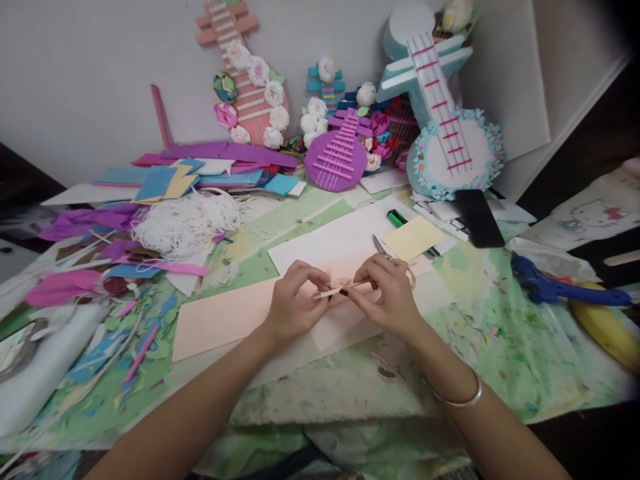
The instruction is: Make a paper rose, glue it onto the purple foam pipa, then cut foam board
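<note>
My left hand (295, 301) and my right hand (390, 293) meet over the table's middle, both pinched on a thin peach foam strip (343, 289) held level between them. Under them lies a large peach foam sheet (220, 320) on a white sheet (330, 240). Scissors (381, 247) lie just beyond my right hand, partly hidden by it. A silver bangle (457, 399) circles my right wrist.
Foam guitar models, pink (240, 73), purple (336, 157) and teal (440, 127), lean on the wall. Foam scraps (150, 180) and white string (187, 220) pile at left. A yellow square (413, 238), green marker (397, 217), black phone (479, 217) and blue glue gun (550, 287) lie at right.
</note>
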Tool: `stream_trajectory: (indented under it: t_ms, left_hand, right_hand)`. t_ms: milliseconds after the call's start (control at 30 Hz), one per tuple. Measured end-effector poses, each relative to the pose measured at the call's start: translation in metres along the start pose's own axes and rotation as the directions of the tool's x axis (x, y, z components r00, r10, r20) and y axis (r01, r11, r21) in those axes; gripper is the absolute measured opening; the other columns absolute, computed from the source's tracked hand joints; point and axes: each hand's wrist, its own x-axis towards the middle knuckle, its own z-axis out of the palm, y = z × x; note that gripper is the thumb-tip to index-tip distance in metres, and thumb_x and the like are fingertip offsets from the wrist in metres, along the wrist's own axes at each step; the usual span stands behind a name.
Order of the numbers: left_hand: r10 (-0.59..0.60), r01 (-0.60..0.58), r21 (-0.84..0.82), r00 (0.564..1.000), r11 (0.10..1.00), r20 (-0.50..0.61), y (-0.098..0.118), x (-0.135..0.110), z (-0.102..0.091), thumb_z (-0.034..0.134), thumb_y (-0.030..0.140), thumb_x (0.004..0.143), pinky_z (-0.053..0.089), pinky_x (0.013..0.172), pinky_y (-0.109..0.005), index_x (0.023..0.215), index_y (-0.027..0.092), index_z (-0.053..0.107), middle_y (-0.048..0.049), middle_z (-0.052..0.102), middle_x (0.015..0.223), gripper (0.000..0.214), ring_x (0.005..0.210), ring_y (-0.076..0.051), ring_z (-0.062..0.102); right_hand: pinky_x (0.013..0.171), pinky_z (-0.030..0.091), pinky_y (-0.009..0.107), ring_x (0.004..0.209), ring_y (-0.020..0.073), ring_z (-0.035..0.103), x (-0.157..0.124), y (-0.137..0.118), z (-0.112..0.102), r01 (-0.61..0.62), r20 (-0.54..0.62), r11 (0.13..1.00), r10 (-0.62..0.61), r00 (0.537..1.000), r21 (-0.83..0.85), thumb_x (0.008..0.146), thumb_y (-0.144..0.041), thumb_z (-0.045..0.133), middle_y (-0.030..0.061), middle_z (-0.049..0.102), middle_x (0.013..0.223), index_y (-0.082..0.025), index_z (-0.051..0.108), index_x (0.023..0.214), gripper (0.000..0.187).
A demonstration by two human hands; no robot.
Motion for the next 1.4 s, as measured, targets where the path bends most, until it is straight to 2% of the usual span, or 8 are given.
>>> stream_trajectory:
  t_ms: [100, 200, 700, 1200, 1400]
  left_hand:
    - [0.069, -0.069, 0.035, 0.997, 0.997, -0.017, 0.001, 0.0017, -0.0014, 0.063, 0.009, 0.07, 0.045, 0.066, -0.028, 0.081, 0.019, 0.062, -0.0029, 0.06, 0.074, 0.015, 0.073, -0.016, 0.056]
    - [0.083, -0.083, 0.031, 0.996, 0.996, -0.01, 0.0008, 0.0025, -0.0015, 0.063, 0.01, 0.071, 0.046, 0.065, -0.029, 0.082, 0.02, 0.063, -0.0031, 0.061, 0.072, 0.014, 0.072, -0.017, 0.055]
    - [-0.029, 0.031, -0.051, 0.999, 0.998, 0.035, -0.0022, 0.0, -0.0008, 0.067, 0.013, 0.071, 0.048, 0.068, -0.03, 0.082, 0.019, 0.064, -0.0032, 0.059, 0.077, 0.013, 0.072, -0.016, 0.059]
    - [-0.065, 0.068, -0.091, 0.997, 0.994, 0.037, 0.0002, 0.0004, -0.0007, 0.071, 0.019, 0.072, 0.048, 0.069, -0.031, 0.083, 0.019, 0.065, -0.0037, 0.06, 0.077, 0.012, 0.07, -0.016, 0.058]
    - [-0.144, 0.151, -0.127, 0.988, 0.98, 0.062, 0.0007, -0.0012, -0.0003, 0.071, 0.022, 0.074, 0.047, 0.071, -0.031, 0.083, 0.018, 0.064, -0.0046, 0.061, 0.08, 0.013, 0.073, -0.016, 0.058]
  right_hand:
    - [0.074, 0.026, 0.033, 0.066, 0.0127, 0.048, -0.0002, 0.0006, 0.0006, 0.001, -0.013, 1.0, -0.001, 1.0, -0.002, 0.083, -0.038, 0.062, -0.0015, 0.055, 0.075, -0.018, 0.054, 0.074, 0.023]
    - [0.075, 0.026, 0.033, 0.067, 0.0129, 0.049, -0.0005, 0.0011, 0.0008, 0.003, -0.008, 1.0, -0.003, 1.0, -0.003, 0.083, -0.038, 0.063, -0.0018, 0.055, 0.075, -0.019, 0.054, 0.075, 0.023]
    - [0.074, 0.025, 0.034, 0.07, 0.0147, 0.051, 0.0009, -0.0006, -0.0016, 0.048, -0.006, 0.999, -0.048, 0.999, -0.006, 0.083, -0.035, 0.06, 0.0, 0.057, 0.076, -0.019, 0.052, 0.074, 0.02]
    - [0.075, 0.025, 0.034, 0.071, 0.0145, 0.051, 0.0005, 0.0006, -0.0007, 0.044, 0.006, 0.999, -0.044, 0.999, -0.005, 0.083, -0.036, 0.061, -0.0006, 0.056, 0.078, -0.019, 0.053, 0.077, 0.02]
    - [0.076, 0.025, 0.034, 0.072, 0.0154, 0.051, 0.0002, 0.0013, -0.0005, 0.053, 0.006, 0.999, -0.053, 0.999, -0.01, 0.083, -0.035, 0.062, -0.0004, 0.056, 0.078, -0.019, 0.053, 0.078, 0.019]
